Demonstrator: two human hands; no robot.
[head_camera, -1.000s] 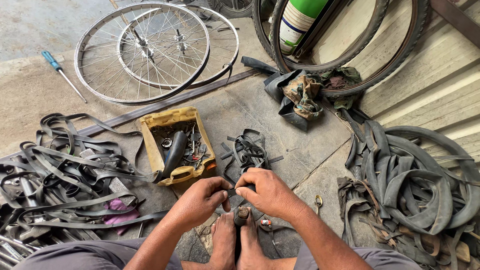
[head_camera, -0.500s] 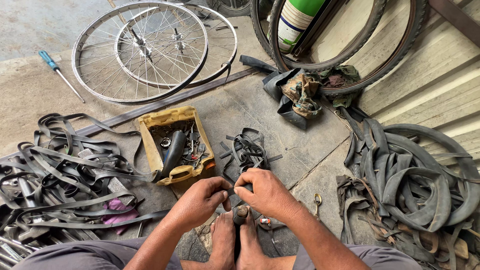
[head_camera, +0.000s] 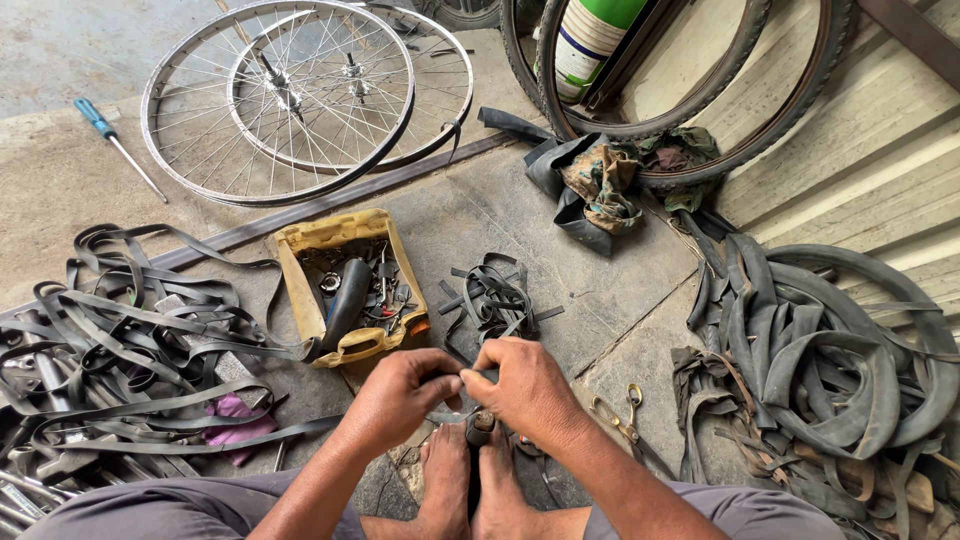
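My left hand (head_camera: 400, 392) and my right hand (head_camera: 527, 384) meet low in the middle of the head view, both pinched on a short black rubber strip (head_camera: 481, 376) stretched between them. Under the hands, a dark upright piece (head_camera: 480, 432) is clamped between my bare feet (head_camera: 470, 490). Just beyond my fingers lies a small heap of cut black rubber strips (head_camera: 494, 298) on the concrete floor.
A yellow cut-open container (head_camera: 345, 285) of small metal parts sits left of the strips. Rubber strips pile at left (head_camera: 120, 330), old inner tubes at right (head_camera: 830, 350). Two spoked wheel rims (head_camera: 290, 95), a blue-handled screwdriver (head_camera: 115, 145), rags (head_camera: 605, 185), tyres (head_camera: 700, 100) and scissors (head_camera: 620, 415) lie around.
My hands stay together on the rubber strip with only slight finger movement. The view has shifted a little; nothing else moved.
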